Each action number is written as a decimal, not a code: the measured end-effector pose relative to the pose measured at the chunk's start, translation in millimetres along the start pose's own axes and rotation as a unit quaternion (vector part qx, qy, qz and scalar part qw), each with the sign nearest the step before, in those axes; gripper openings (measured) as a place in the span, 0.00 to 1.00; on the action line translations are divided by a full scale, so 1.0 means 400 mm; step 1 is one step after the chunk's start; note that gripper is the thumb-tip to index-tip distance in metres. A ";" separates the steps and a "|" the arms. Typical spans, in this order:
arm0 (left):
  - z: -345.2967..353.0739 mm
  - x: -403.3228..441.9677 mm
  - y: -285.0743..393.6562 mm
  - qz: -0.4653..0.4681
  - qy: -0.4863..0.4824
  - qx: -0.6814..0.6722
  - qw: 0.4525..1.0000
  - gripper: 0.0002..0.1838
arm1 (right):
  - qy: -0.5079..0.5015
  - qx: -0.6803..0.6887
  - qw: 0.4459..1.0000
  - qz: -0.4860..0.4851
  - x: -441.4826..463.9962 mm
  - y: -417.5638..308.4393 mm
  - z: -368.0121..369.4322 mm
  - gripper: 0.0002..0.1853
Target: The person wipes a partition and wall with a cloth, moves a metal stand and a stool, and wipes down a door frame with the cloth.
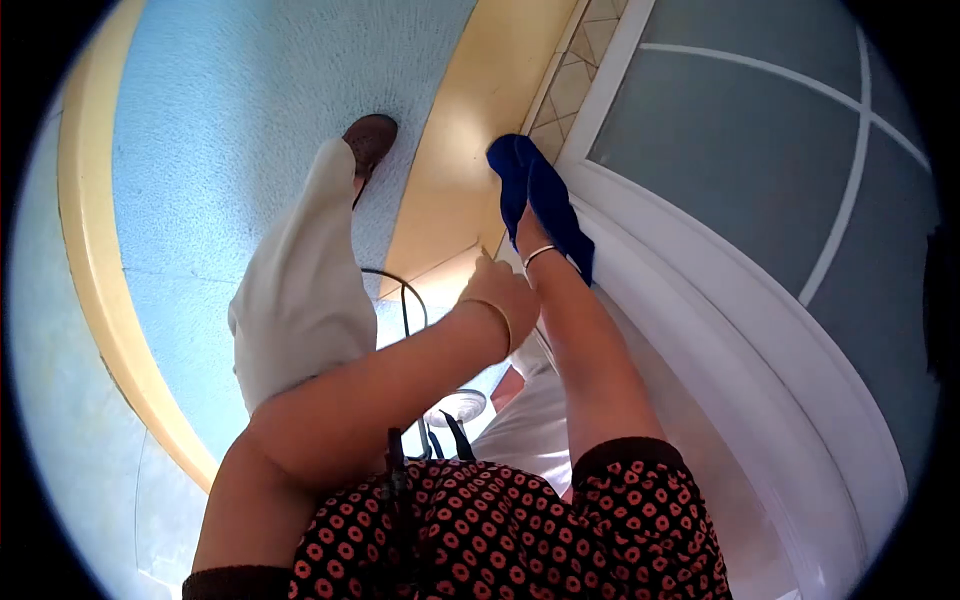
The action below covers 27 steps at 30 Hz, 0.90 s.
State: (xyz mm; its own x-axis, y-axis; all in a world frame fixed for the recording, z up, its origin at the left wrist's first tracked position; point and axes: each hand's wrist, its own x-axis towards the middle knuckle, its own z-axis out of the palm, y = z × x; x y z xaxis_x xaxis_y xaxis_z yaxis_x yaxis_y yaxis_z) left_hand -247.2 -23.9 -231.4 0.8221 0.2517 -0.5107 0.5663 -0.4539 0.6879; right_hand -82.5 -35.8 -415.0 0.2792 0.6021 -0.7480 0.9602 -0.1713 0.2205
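A dark blue cloth (545,190) is bunched around my right hand (530,232), which grips it beside the white window frame. The cloth hides most of those fingers. My left hand (505,295), a band on its wrist, is closed just below and left of the cloth. Its fingers curl near the cream ledge, and I cannot make out whether anything small is in them. The white frame (700,255) runs past my right forearm and borders a frosted pane (735,150).
Below are my light trouser leg (305,280) and a brown shoe (370,145) on the light blue surface (250,90). A yellow band (470,120) runs beside patterned tiles (572,85). A dark looped cable (405,290) and a white round object (460,405) lie near my body.
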 end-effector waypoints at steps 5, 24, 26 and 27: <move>-0.057 -0.005 -0.028 0.007 -0.024 -0.008 1.000 0.10 | 0.032 -0.186 0.979 -0.083 -0.028 0.054 -0.077 0.13; -0.038 -0.004 0.052 -0.002 -0.006 -0.062 0.998 0.11 | -0.180 -0.474 0.813 -0.286 0.277 0.245 -0.154 0.17; -0.047 -0.005 0.040 0.028 -0.043 -0.127 0.991 0.10 | -0.138 -0.278 0.931 -0.191 0.375 0.308 -0.049 0.18; -0.044 0.008 0.037 0.011 -0.101 -0.153 0.983 0.09 | -0.108 -0.311 0.921 -0.207 0.379 0.308 -0.048 0.19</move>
State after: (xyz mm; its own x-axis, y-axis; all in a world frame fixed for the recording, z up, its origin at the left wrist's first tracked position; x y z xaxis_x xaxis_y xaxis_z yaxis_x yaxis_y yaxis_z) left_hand -235.2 -14.8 -213.5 0.8232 0.0569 -0.5649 0.5655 -0.1710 0.8069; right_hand 78.1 49.3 -489.3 -0.0513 0.3337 -0.9413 0.8148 0.5590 0.1538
